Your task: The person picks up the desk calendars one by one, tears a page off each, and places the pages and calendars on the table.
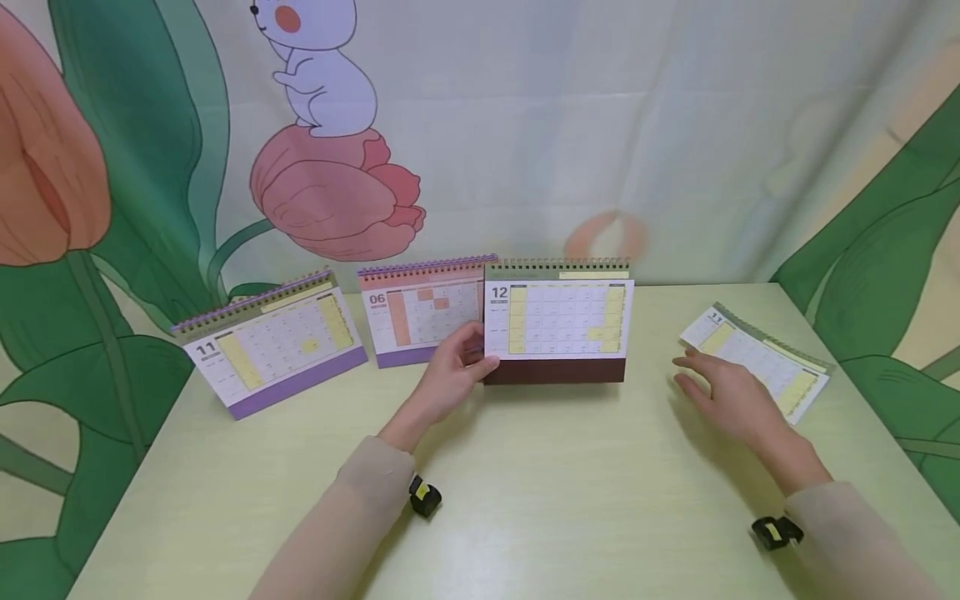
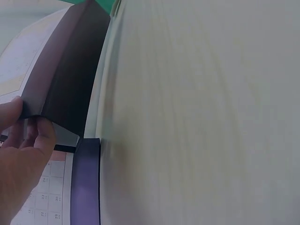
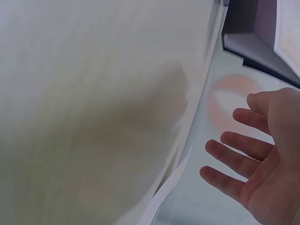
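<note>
In the head view my left hand (image 1: pixel 450 371) grips the lower left edge of a desk calendar (image 1: pixel 558 325) with a dark brown base, open at page 12. The left wrist view shows the thumb on the front and curled fingers behind the brown calendar (image 2: pixel 40 70), its underside tilted into sight. Behind it, partly covered, stands a purple-based calendar (image 1: pixel 393 333) at page 06. My right hand (image 1: pixel 731 400) hovers with fingers apart and nothing between them, as the right wrist view also shows. Just beyond it is a spiral-bound set of calendar pages (image 1: pixel 750 350), showing 11.
Another purple-based calendar (image 1: pixel 273 342), at page 11, stands angled on the left of the pale table (image 1: pixel 540 500). A printed curtain (image 1: pixel 525 150) hangs along the table's back edge.
</note>
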`<state>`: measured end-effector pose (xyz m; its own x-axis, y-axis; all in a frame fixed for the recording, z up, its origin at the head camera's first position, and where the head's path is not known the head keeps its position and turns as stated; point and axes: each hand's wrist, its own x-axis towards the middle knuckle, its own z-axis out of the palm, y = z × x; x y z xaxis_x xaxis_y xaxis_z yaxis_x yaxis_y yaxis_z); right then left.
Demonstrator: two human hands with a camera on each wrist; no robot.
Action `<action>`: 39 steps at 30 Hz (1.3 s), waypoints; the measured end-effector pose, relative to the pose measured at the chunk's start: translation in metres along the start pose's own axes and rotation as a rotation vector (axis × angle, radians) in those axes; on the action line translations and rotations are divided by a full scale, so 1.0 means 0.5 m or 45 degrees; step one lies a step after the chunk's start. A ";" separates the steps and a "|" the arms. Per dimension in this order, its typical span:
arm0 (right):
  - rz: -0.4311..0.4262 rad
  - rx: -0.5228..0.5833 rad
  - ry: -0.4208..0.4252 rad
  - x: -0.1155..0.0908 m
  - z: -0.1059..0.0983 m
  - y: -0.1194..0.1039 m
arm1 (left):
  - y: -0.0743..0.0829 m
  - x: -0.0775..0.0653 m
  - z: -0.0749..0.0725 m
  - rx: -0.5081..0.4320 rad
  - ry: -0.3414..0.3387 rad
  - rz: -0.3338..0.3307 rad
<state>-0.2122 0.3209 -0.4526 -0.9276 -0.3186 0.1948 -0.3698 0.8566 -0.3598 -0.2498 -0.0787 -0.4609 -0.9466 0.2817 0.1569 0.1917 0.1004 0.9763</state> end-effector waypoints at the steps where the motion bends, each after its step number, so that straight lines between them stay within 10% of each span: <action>1: -0.001 0.001 -0.003 -0.003 0.001 -0.003 | -0.002 0.003 0.003 0.001 -0.004 0.004; 24: -0.041 0.104 0.019 -0.040 0.015 -0.088 | -0.015 0.087 0.065 0.044 -0.041 -0.081; 39: -0.084 0.204 -0.003 -0.035 0.031 -0.113 | -0.024 0.123 0.078 0.436 0.102 -0.100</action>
<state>-0.1757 0.2719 -0.4501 -0.9010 -0.3734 0.2207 -0.4335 0.7583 -0.4869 -0.3002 -0.0252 -0.4687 -0.9765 0.1863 0.1079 0.1807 0.4365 0.8814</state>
